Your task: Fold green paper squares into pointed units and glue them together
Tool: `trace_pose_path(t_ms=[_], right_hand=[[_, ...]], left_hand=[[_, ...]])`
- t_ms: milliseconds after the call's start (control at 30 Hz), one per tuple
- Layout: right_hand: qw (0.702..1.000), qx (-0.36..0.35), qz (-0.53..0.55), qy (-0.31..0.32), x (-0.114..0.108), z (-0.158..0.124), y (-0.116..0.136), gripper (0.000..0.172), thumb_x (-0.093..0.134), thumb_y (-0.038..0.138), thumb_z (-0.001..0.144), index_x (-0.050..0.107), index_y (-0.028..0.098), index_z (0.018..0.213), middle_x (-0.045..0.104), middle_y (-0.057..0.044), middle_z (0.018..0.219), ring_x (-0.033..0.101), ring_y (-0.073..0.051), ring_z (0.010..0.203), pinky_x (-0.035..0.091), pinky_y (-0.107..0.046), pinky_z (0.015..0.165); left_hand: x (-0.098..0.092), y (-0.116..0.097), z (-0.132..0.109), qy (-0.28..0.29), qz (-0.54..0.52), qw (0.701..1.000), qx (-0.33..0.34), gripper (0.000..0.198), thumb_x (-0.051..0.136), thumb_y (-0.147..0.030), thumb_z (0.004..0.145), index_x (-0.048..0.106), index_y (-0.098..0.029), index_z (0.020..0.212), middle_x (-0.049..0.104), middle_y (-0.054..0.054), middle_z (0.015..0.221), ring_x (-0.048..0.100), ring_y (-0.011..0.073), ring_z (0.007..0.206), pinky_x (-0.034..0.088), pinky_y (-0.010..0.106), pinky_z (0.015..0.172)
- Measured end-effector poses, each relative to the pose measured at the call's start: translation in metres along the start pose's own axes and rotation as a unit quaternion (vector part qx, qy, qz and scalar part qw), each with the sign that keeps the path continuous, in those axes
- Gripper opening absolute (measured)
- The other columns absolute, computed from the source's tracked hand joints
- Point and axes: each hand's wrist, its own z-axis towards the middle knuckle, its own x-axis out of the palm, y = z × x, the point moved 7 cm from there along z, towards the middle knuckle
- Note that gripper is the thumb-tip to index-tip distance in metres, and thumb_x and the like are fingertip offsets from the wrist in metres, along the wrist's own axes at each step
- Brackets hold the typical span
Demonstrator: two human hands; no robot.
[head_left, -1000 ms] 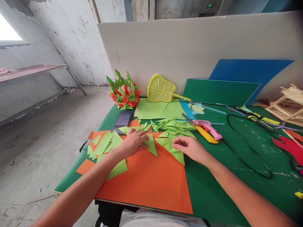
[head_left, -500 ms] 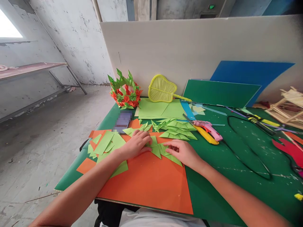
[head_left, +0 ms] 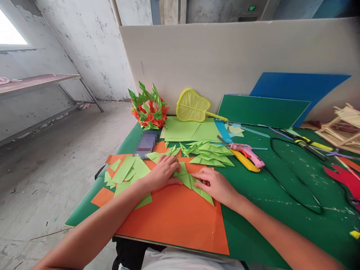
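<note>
A folded light-green paper (head_left: 186,180) with creases across it lies on the large orange sheet (head_left: 174,217) between my hands. My left hand (head_left: 164,172) has its fingers curled over the paper's left end, the thumb close beside them. On the right part, my right hand (head_left: 215,183) grips the paper with index finger and thumb. Just behind them sits a pile of folded green paper pieces (head_left: 212,153). Flat green paper pieces (head_left: 125,170) are scattered left of my left hand, partly under my forearm.
An orange-and-green paper crown (head_left: 149,110) stands at the back left, near a phone (head_left: 146,144). A yellow fan (head_left: 192,105) leans on the board. A yellow cutter (head_left: 245,161), pink glue gun (head_left: 254,155) with black cord, and stick model (head_left: 341,125) lie rightward.
My right hand has moved slightly left and closed on the green paper. The paper's right end has swung a little toward me. My left hand has barely shifted.
</note>
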Motion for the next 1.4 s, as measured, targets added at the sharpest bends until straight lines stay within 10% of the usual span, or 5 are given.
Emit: trace_pose_path(t_ms=[1400], right_hand=[[0.981,-0.113,-0.16,-0.006,0.011,-0.004,0.023,0.018,0.055,0.019,0.091,0.066,0.017,0.105,0.059,-0.006,0.088,0.06,-0.019,0.083,0.05,-0.03,0.07]], left_hand=[[0.005,-0.023,0.002,0.062,-0.076,0.995,0.029,0.021,0.049,-0.03,0.094,0.065,-0.019,0.101,0.061,0.007,0.102,0.059,0.0171,0.088,0.044,0.026,0.079]])
